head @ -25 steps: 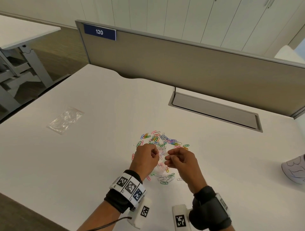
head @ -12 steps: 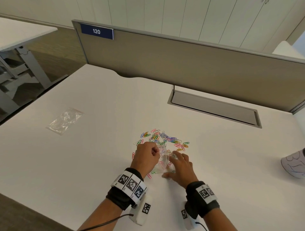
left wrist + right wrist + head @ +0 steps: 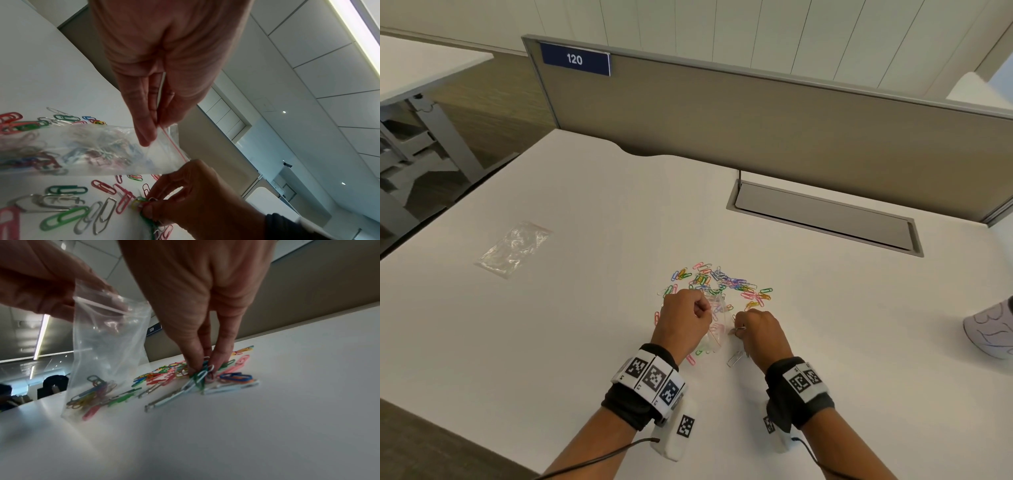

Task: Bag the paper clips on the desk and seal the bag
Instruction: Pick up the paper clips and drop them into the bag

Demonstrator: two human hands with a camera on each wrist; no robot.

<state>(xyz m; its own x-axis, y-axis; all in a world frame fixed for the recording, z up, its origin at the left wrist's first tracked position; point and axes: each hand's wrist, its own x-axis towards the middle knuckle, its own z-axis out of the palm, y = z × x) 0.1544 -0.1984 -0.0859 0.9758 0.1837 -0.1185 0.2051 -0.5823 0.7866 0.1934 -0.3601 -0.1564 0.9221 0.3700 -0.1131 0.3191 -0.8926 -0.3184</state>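
Observation:
A scatter of coloured paper clips (image 3: pixel 726 284) lies on the white desk (image 3: pixel 551 342). My left hand (image 3: pixel 685 322) pinches the top edge of a small clear zip bag (image 3: pixel 107 344), which hangs upright with its bottom on the desk and holds several clips (image 3: pixel 90 395). The bag's red-lined mouth (image 3: pixel 174 146) shows in the left wrist view. Just right of the bag, my right hand (image 3: pixel 760 329) is down on the pile, its fingertips (image 3: pixel 197 369) pinching a small bunch of clips (image 3: pixel 141 203) (image 3: pixel 202 374).
A second empty clear bag (image 3: pixel 515 248) lies far left on the desk. A grey cable tray (image 3: pixel 825 219) is set into the desk at the back, below a partition (image 3: pixel 756 120). A pale patterned object (image 3: pixel 989 329) sits at the right edge.
My right hand went from beside the bag's mouth down to the pile and closed its fingers on a bunch of clips. My left hand kept holding the bag.

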